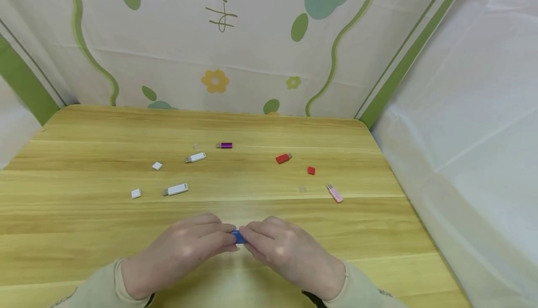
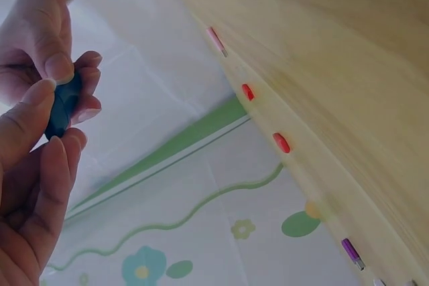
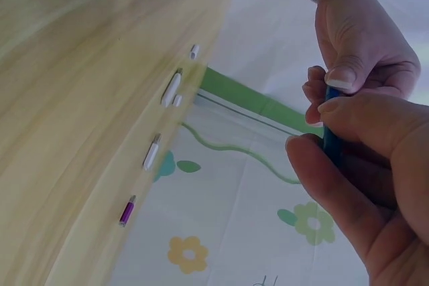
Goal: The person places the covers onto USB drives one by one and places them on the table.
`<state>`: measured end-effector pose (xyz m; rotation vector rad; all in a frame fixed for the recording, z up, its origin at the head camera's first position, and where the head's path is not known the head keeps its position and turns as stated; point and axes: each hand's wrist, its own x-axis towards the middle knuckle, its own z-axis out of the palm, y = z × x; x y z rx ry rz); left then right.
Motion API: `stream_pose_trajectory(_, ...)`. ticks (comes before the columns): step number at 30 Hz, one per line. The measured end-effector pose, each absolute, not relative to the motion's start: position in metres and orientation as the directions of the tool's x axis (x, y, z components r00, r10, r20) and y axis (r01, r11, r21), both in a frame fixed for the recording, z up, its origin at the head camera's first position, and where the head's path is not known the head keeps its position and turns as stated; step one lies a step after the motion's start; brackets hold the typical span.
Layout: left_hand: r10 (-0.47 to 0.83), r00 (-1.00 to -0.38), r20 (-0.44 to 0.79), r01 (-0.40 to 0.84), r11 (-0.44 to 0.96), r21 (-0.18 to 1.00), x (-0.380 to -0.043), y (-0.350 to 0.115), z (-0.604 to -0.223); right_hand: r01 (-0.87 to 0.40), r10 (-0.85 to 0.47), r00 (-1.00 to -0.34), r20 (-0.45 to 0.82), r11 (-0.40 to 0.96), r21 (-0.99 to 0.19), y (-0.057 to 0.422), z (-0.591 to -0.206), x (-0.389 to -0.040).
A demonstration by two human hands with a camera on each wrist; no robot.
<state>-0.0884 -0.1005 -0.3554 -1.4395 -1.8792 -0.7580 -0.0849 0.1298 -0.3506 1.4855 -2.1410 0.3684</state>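
Note:
Close to the front of the table, my left hand point(image 1: 185, 242) and right hand point(image 1: 287, 247) meet at a blue USB flash drive point(image 1: 239, 237). Each hand pinches one end of it between thumb and fingers. In the left wrist view the blue drive point(image 2: 64, 104) shows between both sets of fingertips, held up in front of the body. From the right wrist only a narrow dark-blue strip of the drive point(image 3: 331, 138) shows; fingers hide the rest, including any connector.
On the wooden table point(image 1: 252, 130) lie two white USB drives, one being point(image 1: 175, 189), with white caps point(image 1: 136, 193) to their left. A purple drive point(image 1: 226, 145), red drive point(image 1: 283, 158), red cap point(image 1: 311, 170) and pink drive point(image 1: 335, 193) lie further right. Patterned cloth point(image 1: 252, 55) hangs behind.

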Motion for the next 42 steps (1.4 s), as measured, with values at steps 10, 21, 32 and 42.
stream_pose_trajectory(10,0.61,-0.129,0.782,0.977,0.212,-0.004,-0.092,-0.095,-0.355,-0.949,-0.755,-0.237,0.612,0.314,0.02,0.125,-0.348,-0.085)
stream_pose_trajectory(21,0.556,-0.342,0.757,0.916,0.378,0.137,-0.09,-0.095,-0.355,-0.943,-0.597,-0.314,0.739,0.285,-0.17,0.12,-0.345,-0.088)
stream_pose_trajectory(32,0.621,-0.204,0.756,0.886,0.447,-0.128,-0.084,-0.1,-0.349,-0.921,-0.649,-0.386,0.656,0.313,-0.232,0.131,-0.349,-0.086)
stream_pose_trajectory(42,0.687,-0.249,0.683,0.848,0.495,-0.188,-0.082,-0.103,-0.348,-0.877,-0.664,-0.444,0.601,0.459,-0.141,0.134,-0.352,-0.082)
